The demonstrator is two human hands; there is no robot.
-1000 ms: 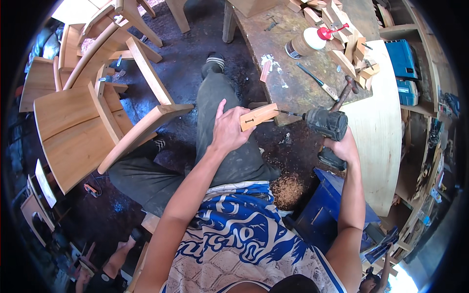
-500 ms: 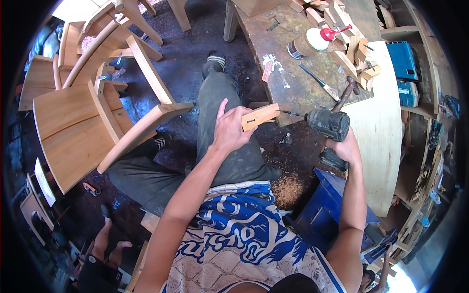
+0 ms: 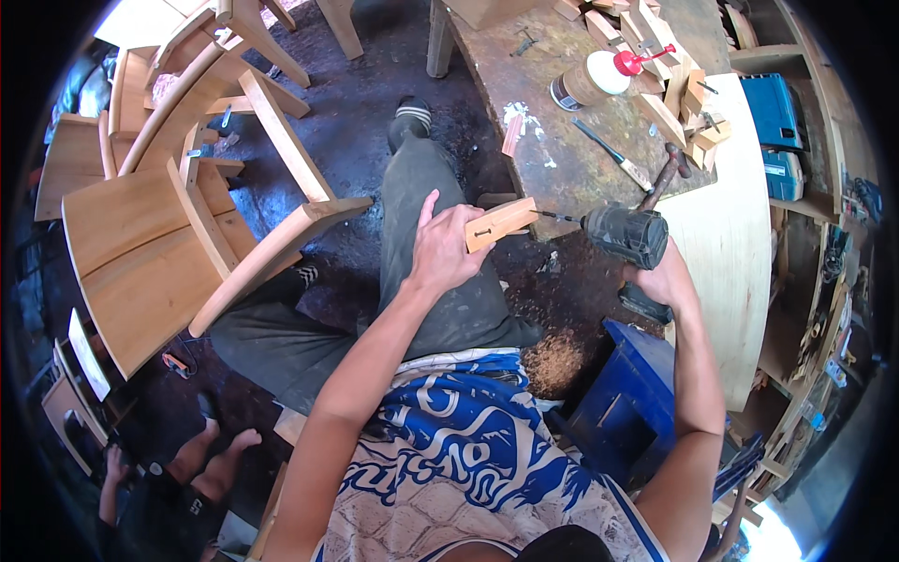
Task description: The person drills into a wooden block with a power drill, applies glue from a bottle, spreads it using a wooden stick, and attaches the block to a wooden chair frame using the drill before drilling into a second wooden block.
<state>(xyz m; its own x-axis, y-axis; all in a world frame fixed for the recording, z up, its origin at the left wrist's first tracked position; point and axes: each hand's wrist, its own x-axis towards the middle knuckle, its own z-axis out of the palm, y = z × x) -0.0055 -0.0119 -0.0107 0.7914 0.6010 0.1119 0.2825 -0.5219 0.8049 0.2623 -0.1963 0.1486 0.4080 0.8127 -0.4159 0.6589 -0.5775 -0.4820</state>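
Observation:
My left hand (image 3: 448, 248) is closed around a small wooden block (image 3: 501, 223) above my leg. A dark slot or screw shows in the block's near face. From the right, my right hand (image 3: 663, 278) grips a black cordless drill (image 3: 626, 234) by its handle. The drill's thin bit (image 3: 559, 217) points left and meets the block's right end, or nearly so; how deep it sits I cannot tell. Part of the drill's handle is hidden by my fingers.
Beyond the block stands a worn worktable (image 3: 534, 84) with a glue bottle (image 3: 590, 82), a chisel (image 3: 613, 155), a hammer (image 3: 667, 173) and several wood pieces (image 3: 660, 117). A wooden chair (image 3: 150, 258) lies at left. Near my right forearm is a blue bin (image 3: 623, 393). Another person (image 3: 178, 487) sits lower left.
My right elbow has swung outward to the right. The drill has shifted very slightly left, its bit still at the block. The person at lower left has moved an arm into view.

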